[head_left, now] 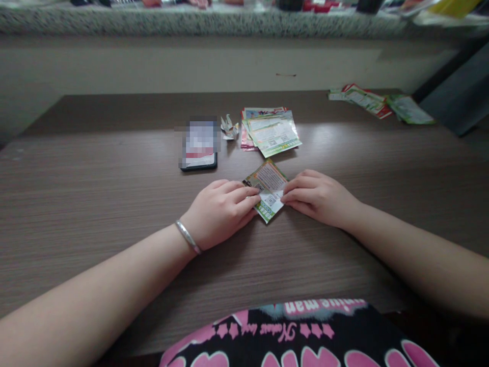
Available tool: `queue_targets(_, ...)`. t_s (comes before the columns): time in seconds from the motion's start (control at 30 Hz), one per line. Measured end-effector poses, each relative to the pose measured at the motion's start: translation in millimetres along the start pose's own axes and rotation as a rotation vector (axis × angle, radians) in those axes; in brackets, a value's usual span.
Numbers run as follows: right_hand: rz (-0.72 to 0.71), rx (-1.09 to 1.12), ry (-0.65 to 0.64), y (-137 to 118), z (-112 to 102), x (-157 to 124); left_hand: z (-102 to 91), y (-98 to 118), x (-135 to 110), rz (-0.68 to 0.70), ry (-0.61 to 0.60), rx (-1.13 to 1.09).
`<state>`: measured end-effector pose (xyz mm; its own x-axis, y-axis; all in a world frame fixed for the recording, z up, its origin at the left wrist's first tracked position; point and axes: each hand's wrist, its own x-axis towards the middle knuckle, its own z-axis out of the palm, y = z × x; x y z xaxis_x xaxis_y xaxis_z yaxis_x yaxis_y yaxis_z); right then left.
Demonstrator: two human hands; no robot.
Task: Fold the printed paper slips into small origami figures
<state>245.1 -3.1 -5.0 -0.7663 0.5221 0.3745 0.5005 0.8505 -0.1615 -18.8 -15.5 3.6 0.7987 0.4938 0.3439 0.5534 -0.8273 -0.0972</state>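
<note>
A small printed paper square (270, 179), green and white with a QR code, lies on the table turned so one corner points at me. My left hand (225, 206), wearing a silver bangle (188, 236), grips its left corner with the fingers together. At the right corner, my right hand (319, 196) pinches the edge between thumb and fingers. Both thumbs are mostly hidden. Just beyond the paper is a stack of printed leaflets (272, 133). To the left of the stack stands a small folded paper figure (229, 127).
A dark-edged phone-like device (199, 168) lies left of the folded figure, its face blurred out. More leaflets (369, 102) are spread at the far right of the brown wooden table (114, 188). Behind runs a speckled stone ledge (214, 23) with assorted items on it.
</note>
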Motion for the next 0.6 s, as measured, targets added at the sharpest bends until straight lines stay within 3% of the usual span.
queue_targets(0.4,0.113,0.004,0.023,-8,1,1,0.5,0,0,0.017,0.007,-0.061)
queue_targets(0.6,0.111,-0.07,0.01,-13,2,2,-2.0,4,4,0.11,0.017,-0.065)
